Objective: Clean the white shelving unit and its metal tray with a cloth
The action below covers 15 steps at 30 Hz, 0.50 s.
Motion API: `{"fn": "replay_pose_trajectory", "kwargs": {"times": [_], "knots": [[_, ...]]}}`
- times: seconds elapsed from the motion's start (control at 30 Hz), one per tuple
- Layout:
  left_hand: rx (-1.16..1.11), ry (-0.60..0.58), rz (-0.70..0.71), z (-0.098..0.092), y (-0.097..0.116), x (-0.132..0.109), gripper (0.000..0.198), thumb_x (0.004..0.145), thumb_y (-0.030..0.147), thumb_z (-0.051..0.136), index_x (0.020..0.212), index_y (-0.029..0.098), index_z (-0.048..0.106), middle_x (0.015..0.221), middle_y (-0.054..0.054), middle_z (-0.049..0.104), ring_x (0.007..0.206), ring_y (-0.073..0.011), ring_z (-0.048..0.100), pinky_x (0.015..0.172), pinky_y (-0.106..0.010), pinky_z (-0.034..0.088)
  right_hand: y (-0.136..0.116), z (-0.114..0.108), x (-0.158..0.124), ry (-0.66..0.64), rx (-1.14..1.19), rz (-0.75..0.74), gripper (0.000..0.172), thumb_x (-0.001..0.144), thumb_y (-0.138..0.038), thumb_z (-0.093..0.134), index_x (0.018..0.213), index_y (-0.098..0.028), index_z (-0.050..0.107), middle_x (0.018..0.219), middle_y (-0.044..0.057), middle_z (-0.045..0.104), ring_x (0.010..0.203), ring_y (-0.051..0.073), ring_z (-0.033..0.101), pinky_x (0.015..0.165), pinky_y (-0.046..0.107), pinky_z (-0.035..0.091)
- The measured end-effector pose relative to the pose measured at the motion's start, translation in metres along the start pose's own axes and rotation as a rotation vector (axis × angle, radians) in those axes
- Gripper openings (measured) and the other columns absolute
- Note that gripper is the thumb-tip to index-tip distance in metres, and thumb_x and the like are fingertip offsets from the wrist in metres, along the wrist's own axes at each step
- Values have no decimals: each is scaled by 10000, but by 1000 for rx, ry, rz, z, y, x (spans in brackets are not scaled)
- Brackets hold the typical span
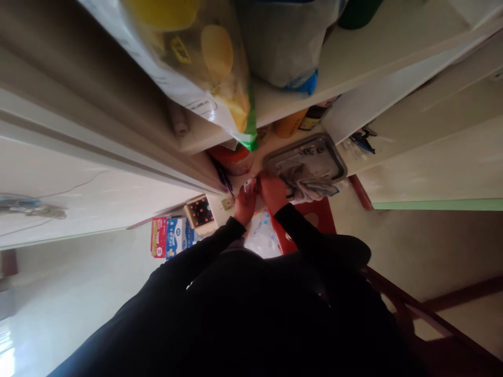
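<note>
At centre frame I saw left hand (244, 205) and right hand (274, 191) jointly pinching a small pale item (250, 184), apparently to steady it. A metal tray (319, 159) lay alongside.

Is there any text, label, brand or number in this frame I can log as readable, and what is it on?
No text here can be quoted with confidence.
Plastic bag: printed oval mark and yellow label, too blurred to read.
Red box: print too small to read.
Blue and white box: print too small to read.
</note>
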<state>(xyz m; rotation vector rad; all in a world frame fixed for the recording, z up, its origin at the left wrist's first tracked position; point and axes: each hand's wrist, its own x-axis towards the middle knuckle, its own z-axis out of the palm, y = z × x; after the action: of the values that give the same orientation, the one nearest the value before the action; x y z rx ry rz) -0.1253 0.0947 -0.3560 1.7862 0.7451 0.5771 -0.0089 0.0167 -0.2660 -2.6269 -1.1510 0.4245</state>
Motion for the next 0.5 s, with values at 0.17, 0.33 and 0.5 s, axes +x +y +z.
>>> {"fn": "replay_pose_trajectory", "kwargs": {"times": [0.17,0.33,0.5], "knots": [[-39,10,-84,0,5,4,250,984,217,758,1233,202,762,1173,-148,844,1192,-324,829,1111,-478,673,4,-3,-3,-17,67,-29,365,1153,-217,442,1340,-170,752,1347,174,814,1145,304,769,909,362,532],[-51,5,-28,-1,7,4,194,974,254,760,1166,220,755,1131,-118,844,1110,-272,828,1046,-425,676,39,-4,-2,131,221,-97,347,1081,-233,542,1325,-177,782,1339,180,832,1212,336,769,1052,421,583],[-36,-15,-3,0,5,-2,140,969,301,758,1078,221,722,989,-78,832,899,-223,803,854,-369,669,121,-25,16,379,218,43,342,992,-191,590,1265,-198,796,1345,188,817,1293,370,742,1178,532,565]]}}
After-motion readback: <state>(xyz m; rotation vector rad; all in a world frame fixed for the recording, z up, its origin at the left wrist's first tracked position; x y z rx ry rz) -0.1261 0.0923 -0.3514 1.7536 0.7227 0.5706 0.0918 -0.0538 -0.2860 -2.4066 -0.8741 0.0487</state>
